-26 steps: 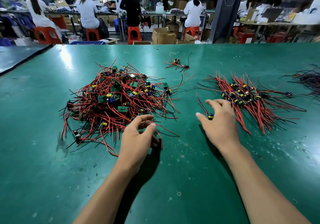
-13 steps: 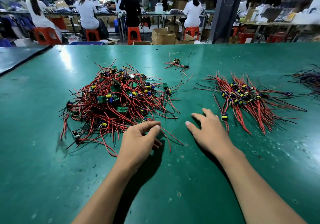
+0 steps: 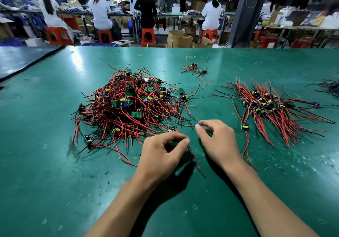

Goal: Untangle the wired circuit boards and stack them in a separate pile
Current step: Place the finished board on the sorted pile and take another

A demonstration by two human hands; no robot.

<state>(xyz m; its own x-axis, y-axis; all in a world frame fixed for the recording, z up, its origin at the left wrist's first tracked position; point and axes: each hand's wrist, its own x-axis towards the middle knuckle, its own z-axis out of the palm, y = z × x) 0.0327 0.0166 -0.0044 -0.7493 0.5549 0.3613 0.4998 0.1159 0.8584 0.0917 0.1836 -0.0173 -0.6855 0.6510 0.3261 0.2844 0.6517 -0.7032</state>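
Work is shifting back to the tangled heap (image 3: pixel 128 106) on the left of the bench (image 3: pixel 55 172). A second ago our right hand (image 3: pixel 218 143) was setting a freed board (image 3: pixel 244 127) down at the near left edge of the sorted pile (image 3: pixel 266 108). Now that board is lying just beside the pile with its red leads trailing toward us. The hand is coming back left without it. We are counting one more unit as done, and the next one is starting.

Our left hand (image 3: pixel 163 152) is staying just near of the heap with a narrow grip. Its thumb and forefinger are curling together and pinching a red wire (image 3: pixel 197 161) that is running toward us over the bench. We are judging that this wire is leading to the small board (image 3: pixel 172 128) sitting at the heap's near edge, though the fingers are hiding the link. The right hand's fingers are curling too, the forefinger tip touching the end of another red lead (image 3: pixel 187 125). Whether that grip is actually closing on it we cannot tell.

Many boards are lying knotted in the heap, so we are reckoning that plenty of the task is remaining. The coming pull is calling for both hands, one drawing the wire while the other is steadying the tangle.
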